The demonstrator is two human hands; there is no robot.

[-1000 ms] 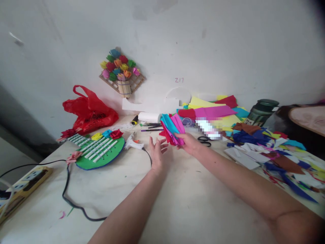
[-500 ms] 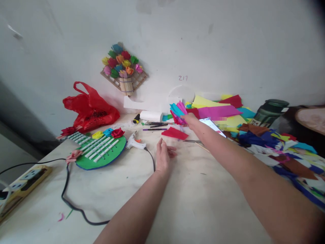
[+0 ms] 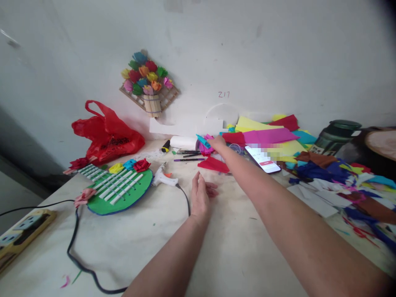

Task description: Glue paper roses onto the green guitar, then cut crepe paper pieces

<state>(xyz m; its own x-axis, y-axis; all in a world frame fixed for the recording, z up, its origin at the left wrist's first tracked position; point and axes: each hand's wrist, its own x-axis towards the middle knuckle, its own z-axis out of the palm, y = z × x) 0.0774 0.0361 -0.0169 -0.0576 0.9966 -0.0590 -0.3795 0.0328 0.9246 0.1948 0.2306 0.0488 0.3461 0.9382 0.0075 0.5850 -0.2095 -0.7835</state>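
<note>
My right hand (image 3: pixel 218 143) is stretched out to the back of the table, its fingers closed on a bunch of blue and pink crepe paper (image 3: pixel 203 141). The far fingers are hidden. On its side near the middle of the table lies my left hand (image 3: pixel 201 195), fingers extended and holding nothing. A red piece of crepe paper (image 3: pixel 213 164) lies between the two hands. To the left of my left hand is a white glue gun (image 3: pixel 165 178) with its cord. Several dark pens (image 3: pixel 189 156) lie just left of the red paper.
A green board with white paper sticks and paper roses (image 3: pixel 123 196) lies left, near a red plastic bag (image 3: pixel 114 138) and a power strip (image 3: pixel 29 231). At right are a phone (image 3: pixel 262 160), coloured paper sheets (image 3: pixel 269 135), scraps (image 3: pixel 328 175) and a dark green bottle (image 3: pixel 338 136).
My right hand has moved left with the blue and pink paper, uncovering more of the phone. My left hand has stayed almost in place. The view has shifted slightly.
</note>
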